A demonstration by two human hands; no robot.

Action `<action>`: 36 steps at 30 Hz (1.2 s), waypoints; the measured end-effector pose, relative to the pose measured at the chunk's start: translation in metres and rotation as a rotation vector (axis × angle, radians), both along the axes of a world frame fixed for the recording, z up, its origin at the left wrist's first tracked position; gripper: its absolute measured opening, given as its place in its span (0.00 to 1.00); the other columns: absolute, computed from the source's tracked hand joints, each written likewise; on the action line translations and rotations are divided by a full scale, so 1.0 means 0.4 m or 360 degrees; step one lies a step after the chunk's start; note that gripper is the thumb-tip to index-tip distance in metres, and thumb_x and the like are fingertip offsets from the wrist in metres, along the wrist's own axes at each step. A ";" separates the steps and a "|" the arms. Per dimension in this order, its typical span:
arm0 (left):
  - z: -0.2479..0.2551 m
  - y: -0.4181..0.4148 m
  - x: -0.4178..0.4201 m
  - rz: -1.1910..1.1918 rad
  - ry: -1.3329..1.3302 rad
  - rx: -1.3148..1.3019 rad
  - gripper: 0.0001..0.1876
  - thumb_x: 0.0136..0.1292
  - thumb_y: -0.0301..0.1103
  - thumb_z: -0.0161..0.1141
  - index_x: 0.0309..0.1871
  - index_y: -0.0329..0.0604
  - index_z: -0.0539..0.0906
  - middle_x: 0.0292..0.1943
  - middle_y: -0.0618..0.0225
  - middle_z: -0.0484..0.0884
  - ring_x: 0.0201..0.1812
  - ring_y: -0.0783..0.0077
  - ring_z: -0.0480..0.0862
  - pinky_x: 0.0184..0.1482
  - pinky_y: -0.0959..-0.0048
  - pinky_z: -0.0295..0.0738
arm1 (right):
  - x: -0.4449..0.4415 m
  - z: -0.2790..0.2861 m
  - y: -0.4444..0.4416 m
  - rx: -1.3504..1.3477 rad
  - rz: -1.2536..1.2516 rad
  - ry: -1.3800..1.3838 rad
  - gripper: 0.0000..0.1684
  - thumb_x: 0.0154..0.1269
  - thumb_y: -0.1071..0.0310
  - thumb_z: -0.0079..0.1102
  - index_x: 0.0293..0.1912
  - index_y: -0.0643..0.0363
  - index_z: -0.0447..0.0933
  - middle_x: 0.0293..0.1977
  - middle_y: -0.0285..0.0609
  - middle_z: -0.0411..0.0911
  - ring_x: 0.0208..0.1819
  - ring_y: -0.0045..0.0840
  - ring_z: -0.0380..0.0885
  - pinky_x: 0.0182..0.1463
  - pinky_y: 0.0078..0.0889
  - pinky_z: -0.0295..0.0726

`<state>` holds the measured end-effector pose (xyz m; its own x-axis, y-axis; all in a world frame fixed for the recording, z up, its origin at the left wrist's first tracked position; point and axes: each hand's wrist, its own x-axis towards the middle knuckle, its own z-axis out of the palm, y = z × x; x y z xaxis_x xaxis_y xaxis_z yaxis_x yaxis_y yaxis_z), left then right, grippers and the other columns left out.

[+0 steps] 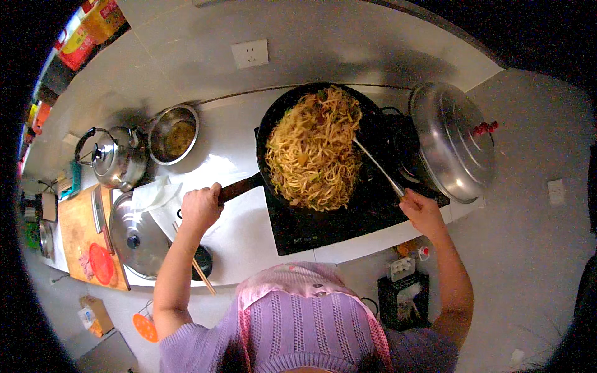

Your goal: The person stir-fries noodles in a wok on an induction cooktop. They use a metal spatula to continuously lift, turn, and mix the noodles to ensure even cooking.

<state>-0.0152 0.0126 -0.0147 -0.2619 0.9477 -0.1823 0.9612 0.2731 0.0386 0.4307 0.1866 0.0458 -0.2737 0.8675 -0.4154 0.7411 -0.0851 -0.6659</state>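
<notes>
My left hand [199, 209] grips the dark handle [240, 189] of a black wok [262, 154]. A large heap of noodles [317, 158] with green bits fills the wok and rises above its near side. In my right hand [422, 214] is the handle of a metal spatula [378, 167]; its far end meets the noodles at their right side, and its tip is hidden. The wok is over a black cooktop [303, 235] set on the white counter.
A large metal lid [447, 144] leans at the right. Leftward stand a metal bowl [173, 135], a kettle [119, 156], a glass lid [135, 233] and a wooden cutting board [81, 224] with a cleaver [98, 210]. Chopsticks [203, 275] stick out past the counter's front edge.
</notes>
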 end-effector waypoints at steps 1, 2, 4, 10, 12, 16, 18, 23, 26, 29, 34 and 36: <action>-0.003 -0.002 -0.001 -0.0002 0.0001 0.0015 0.08 0.50 0.35 0.59 0.31 0.45 0.75 0.22 0.60 0.80 0.24 0.54 0.80 0.29 0.59 0.75 | 0.001 0.015 -0.016 0.0110 0.0030 -0.0024 0.29 0.58 0.63 0.62 0.57 0.66 0.69 0.34 0.37 0.79 0.28 0.15 0.73 0.32 0.19 0.73; -0.010 -0.006 -0.005 -0.0022 -0.0013 0.0095 0.08 0.49 0.35 0.59 0.31 0.45 0.75 0.22 0.60 0.80 0.24 0.54 0.80 0.30 0.60 0.75 | 0.002 0.042 -0.034 0.0219 0.0060 -0.0048 0.28 0.57 0.64 0.62 0.56 0.66 0.69 0.36 0.39 0.79 0.32 0.16 0.75 0.36 0.19 0.74; 0.002 -0.007 0.001 -0.0031 0.0006 0.0089 0.08 0.49 0.35 0.59 0.31 0.45 0.75 0.21 0.60 0.80 0.24 0.54 0.80 0.29 0.60 0.75 | -0.008 0.095 -0.066 0.0331 0.0066 -0.0082 0.27 0.57 0.64 0.62 0.55 0.66 0.70 0.40 0.43 0.80 0.38 0.19 0.77 0.44 0.21 0.74; 0.008 -0.011 -0.001 -0.0065 -0.0022 0.0145 0.08 0.49 0.35 0.59 0.32 0.46 0.74 0.21 0.60 0.79 0.24 0.55 0.80 0.29 0.60 0.75 | -0.044 0.209 -0.124 0.0366 0.0029 -0.0245 0.26 0.56 0.65 0.62 0.54 0.65 0.72 0.42 0.46 0.80 0.41 0.20 0.77 0.47 0.22 0.73; 0.008 -0.010 0.000 -0.0059 0.0002 0.0097 0.08 0.49 0.35 0.59 0.31 0.46 0.74 0.20 0.59 0.79 0.24 0.55 0.80 0.29 0.60 0.75 | -0.046 0.222 -0.136 0.0423 0.0059 -0.0283 0.26 0.56 0.66 0.62 0.54 0.64 0.72 0.42 0.46 0.80 0.41 0.19 0.77 0.47 0.22 0.74; 0.005 -0.011 -0.001 -0.0056 0.0041 0.0077 0.08 0.49 0.34 0.59 0.31 0.45 0.75 0.20 0.59 0.79 0.24 0.55 0.81 0.30 0.60 0.76 | -0.043 0.237 -0.153 0.0574 0.0262 -0.0542 0.24 0.57 0.62 0.61 0.53 0.55 0.73 0.36 0.48 0.81 0.36 0.34 0.81 0.39 0.34 0.78; -0.003 -0.009 -0.004 -0.0054 0.0006 0.0103 0.08 0.49 0.34 0.59 0.31 0.45 0.75 0.20 0.59 0.79 0.25 0.55 0.81 0.30 0.60 0.76 | -0.030 0.237 -0.159 0.0773 0.0480 -0.0746 0.24 0.58 0.60 0.60 0.55 0.53 0.72 0.34 0.48 0.81 0.34 0.37 0.81 0.37 0.37 0.78; 0.002 -0.014 -0.004 -0.0087 0.0002 0.0138 0.07 0.50 0.34 0.59 0.31 0.45 0.76 0.20 0.60 0.79 0.24 0.55 0.81 0.30 0.60 0.76 | -0.057 0.306 -0.211 0.1199 0.0584 -0.1226 0.23 0.54 0.59 0.62 0.52 0.46 0.75 0.27 0.43 0.75 0.29 0.37 0.78 0.33 0.37 0.75; 0.000 -0.014 -0.001 -0.0077 0.0016 0.0140 0.07 0.50 0.33 0.59 0.31 0.45 0.76 0.20 0.60 0.79 0.24 0.55 0.81 0.30 0.60 0.76 | -0.070 0.357 -0.229 0.1448 0.0691 -0.1428 0.21 0.57 0.61 0.59 0.52 0.43 0.74 0.27 0.40 0.73 0.26 0.34 0.76 0.29 0.37 0.74; -0.002 -0.018 -0.003 -0.0068 0.0038 0.0124 0.07 0.50 0.34 0.59 0.31 0.45 0.76 0.21 0.60 0.80 0.24 0.56 0.81 0.30 0.60 0.76 | -0.108 0.410 -0.244 0.1697 0.0789 -0.1674 0.21 0.58 0.64 0.57 0.53 0.41 0.74 0.31 0.40 0.72 0.28 0.33 0.75 0.30 0.36 0.73; -0.003 -0.015 -0.004 -0.0082 0.0041 0.0118 0.07 0.50 0.34 0.59 0.32 0.45 0.76 0.21 0.60 0.80 0.25 0.56 0.81 0.29 0.60 0.76 | -0.167 0.464 -0.260 0.1880 0.0900 -0.1784 0.24 0.55 0.69 0.54 0.54 0.41 0.73 0.37 0.41 0.73 0.35 0.34 0.74 0.36 0.36 0.71; -0.001 -0.013 -0.004 -0.0082 0.0033 0.0111 0.08 0.50 0.34 0.59 0.33 0.45 0.76 0.21 0.60 0.80 0.25 0.56 0.81 0.30 0.60 0.76 | -0.195 0.472 -0.258 0.1946 0.0949 -0.1742 0.25 0.54 0.70 0.53 0.54 0.42 0.73 0.38 0.41 0.73 0.37 0.33 0.73 0.38 0.36 0.71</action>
<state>-0.0169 0.0075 -0.0152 -0.2154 0.9702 -0.1106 0.9748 0.2204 0.0355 0.3526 0.0835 0.2344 -0.7090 0.6891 0.1499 0.5941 0.4692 0.6534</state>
